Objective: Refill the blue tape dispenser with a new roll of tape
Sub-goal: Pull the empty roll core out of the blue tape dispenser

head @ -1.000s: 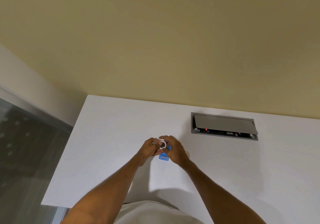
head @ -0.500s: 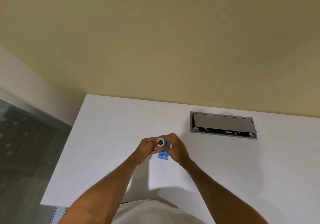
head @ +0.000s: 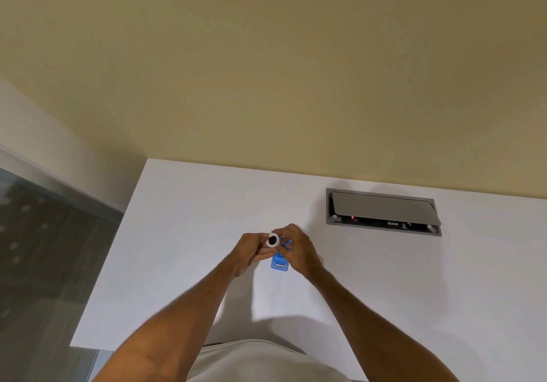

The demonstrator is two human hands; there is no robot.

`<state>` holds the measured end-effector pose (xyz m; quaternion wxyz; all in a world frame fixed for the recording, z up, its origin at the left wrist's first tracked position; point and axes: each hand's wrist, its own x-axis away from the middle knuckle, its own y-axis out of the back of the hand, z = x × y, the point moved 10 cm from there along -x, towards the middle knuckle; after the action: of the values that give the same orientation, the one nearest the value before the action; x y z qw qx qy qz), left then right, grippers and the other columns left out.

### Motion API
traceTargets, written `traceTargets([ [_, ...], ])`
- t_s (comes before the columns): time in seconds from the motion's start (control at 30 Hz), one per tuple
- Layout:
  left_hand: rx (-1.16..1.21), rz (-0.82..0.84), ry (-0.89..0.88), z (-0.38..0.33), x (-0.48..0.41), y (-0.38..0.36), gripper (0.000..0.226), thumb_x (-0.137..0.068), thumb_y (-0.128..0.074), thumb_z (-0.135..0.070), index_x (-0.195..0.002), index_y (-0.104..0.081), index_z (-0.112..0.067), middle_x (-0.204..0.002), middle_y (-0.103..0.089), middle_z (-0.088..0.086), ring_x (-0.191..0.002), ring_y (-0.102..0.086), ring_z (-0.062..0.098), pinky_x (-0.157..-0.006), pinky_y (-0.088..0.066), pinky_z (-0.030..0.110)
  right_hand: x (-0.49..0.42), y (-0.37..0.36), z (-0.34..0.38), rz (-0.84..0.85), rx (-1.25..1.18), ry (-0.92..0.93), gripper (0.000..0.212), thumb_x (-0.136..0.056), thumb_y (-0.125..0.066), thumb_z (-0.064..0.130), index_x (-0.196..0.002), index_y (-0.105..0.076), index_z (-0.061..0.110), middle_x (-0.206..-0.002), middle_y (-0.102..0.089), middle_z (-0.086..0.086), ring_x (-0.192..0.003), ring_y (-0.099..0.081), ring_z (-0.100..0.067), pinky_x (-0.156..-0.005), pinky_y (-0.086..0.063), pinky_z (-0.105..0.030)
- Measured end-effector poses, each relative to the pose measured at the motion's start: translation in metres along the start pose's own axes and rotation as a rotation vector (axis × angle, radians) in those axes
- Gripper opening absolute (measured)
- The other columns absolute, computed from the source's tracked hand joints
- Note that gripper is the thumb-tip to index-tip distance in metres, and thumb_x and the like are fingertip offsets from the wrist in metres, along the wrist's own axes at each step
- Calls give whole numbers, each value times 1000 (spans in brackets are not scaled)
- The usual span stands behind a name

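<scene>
Over the white table (head: pixel 183 233), both hands meet near its middle. My left hand (head: pixel 250 253) pinches a small white tape roll (head: pixel 273 240) with a dark core, its round face turned towards me. My right hand (head: pixel 297 250) grips the blue tape dispenser (head: pixel 279 262), whose lower end sticks out below my fingers. The roll sits right at the dispenser's top end, touching or nearly touching it. Fingers hide the dispenser's upper part, so I cannot tell whether the roll is seated.
A grey recessed socket box (head: pixel 381 211) with its lid raised and a small red light sits in the table at the right rear. A beige wall runs behind the table. The table's left edge drops to a dark floor (head: pixel 44 263).
The roll has turned so its dark core now faces me, and both hands have shifted slightly away from my body. The dispenser stays in my right hand.
</scene>
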<state>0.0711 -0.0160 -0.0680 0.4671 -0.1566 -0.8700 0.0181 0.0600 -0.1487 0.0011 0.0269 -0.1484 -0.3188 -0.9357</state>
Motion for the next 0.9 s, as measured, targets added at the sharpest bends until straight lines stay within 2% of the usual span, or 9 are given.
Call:
traceTargets([
  [0.13, -46, 93, 3, -1, 3, -14, 43, -96, -47, 0, -134, -67, 4, -134, -72, 23, -134, -66, 37, -123, -47, 48, 0, -2, 1, -11, -31, 7, 31, -94, -74, 7, -124, -71, 2, -119, -73, -13, -108, -70, -29, -99, -58, -44],
  [0.3, -58, 71, -87, -3, 2, -15, 40, -97, -53, 7, -135, -64, 4, -133, -72, 24, -134, -65, 40, -123, -47, 49, -4, -1, 2, -19, -58, -7, 33, -94, -74, 6, -127, -70, 0, -120, -73, -17, -109, -70, -32, -101, -58, -46],
  [0.4, -38, 109, -75, -3, 2, -16, 35, -101, -64, -7, -135, -66, 2, -132, -75, 20, -131, -69, 34, -123, -47, 46, -7, -4, -1, 22, -22, -5, 37, -93, -66, -7, -130, -69, 0, -122, -72, -17, -114, -68, -32, -104, -56, -43],
  [0.47, -28, 111, -62, -2, 2, -16, 36, -104, -64, -15, -137, -66, 1, -133, -74, 19, -131, -69, 32, -123, -47, 46, -8, -5, -3, 31, -16, -12, 39, -93, -64, -10, -130, -69, 0, -123, -72, -18, -115, -68, -32, -106, -56, -41],
  [0.63, 19, 116, -18, -2, 2, -20, 39, -108, -47, -20, -138, -66, -4, -132, -75, 16, -128, -71, 32, -122, -48, 45, -10, -6, -7, 10, -48, -41, 44, -93, -63, -12, -134, -67, 4, -126, -71, -16, -116, -68, -30, -108, -56, -39],
  [0.73, 62, 105, 6, -1, 3, -17, 40, -108, -45, -23, -136, -66, -6, -134, -74, 18, -129, -70, 34, -123, -47, 45, -11, -5, -9, -8, -90, -62, 47, -94, -65, -9, -138, -63, 7, -128, -71, -15, -116, -69, -29, -109, -56, -39],
  [0.8, 84, 92, 30, 2, 1, -14, 38, -108, -45, -25, -132, -69, -8, -132, -74, 21, -130, -69, 35, -123, -47, 44, -13, -5, -10, -5, -93, -66, 44, -95, -67, -6, -137, -63, 8, -124, -72, -14, -113, -71, -28, -107, -58, -39],
  [0.9, 121, 64, 65, 6, -5, -10, 45, -109, -44, -27, -140, -63, -1, -137, -70, 26, -135, -65, 38, -124, -45, 44, -16, -6, -13, -4, -83, -83, 32, -95, -68, -2, -125, -65, 7, -116, -74, -12, -105, -73, -27, -101, -61, -41],
])
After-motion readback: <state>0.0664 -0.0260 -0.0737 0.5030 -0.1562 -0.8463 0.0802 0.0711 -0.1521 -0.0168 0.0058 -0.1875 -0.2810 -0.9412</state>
